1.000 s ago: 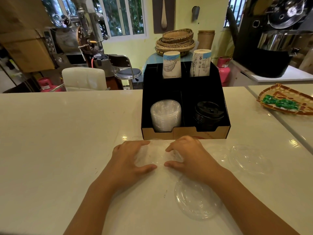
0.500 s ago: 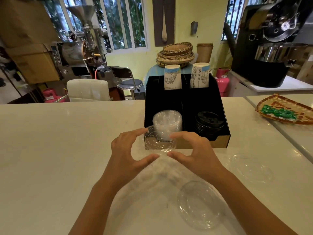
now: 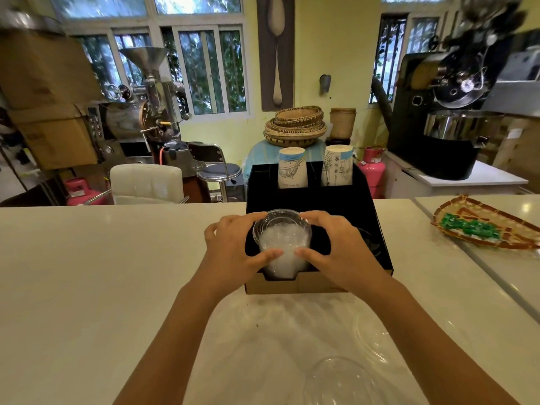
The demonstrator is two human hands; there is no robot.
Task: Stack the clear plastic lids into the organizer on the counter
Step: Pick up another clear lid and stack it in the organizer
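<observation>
A black organizer (image 3: 344,200) with a cardboard front stands on the white counter. Its front left compartment holds a stack of clear plastic lids (image 3: 282,258). My left hand (image 3: 233,247) and my right hand (image 3: 342,247) grip a clear lid (image 3: 281,222) from both sides, on top of that stack. Two more clear lids lie loose on the counter, one near the bottom edge (image 3: 339,381) and one to the right of my right forearm (image 3: 371,337). Black lids (image 3: 371,244) in the front right compartment are mostly hidden behind my right hand.
Two paper cup stacks (image 3: 292,168) (image 3: 337,165) stand in the organizer's rear compartments. A woven tray with green packets (image 3: 482,226) lies on the counter at the right. Coffee roasters, a stool and baskets stand behind the counter.
Both hands lifted a clear lid off the counter and carried it forward onto the stack in the organizer's front left compartment. The view has tilted upward.
</observation>
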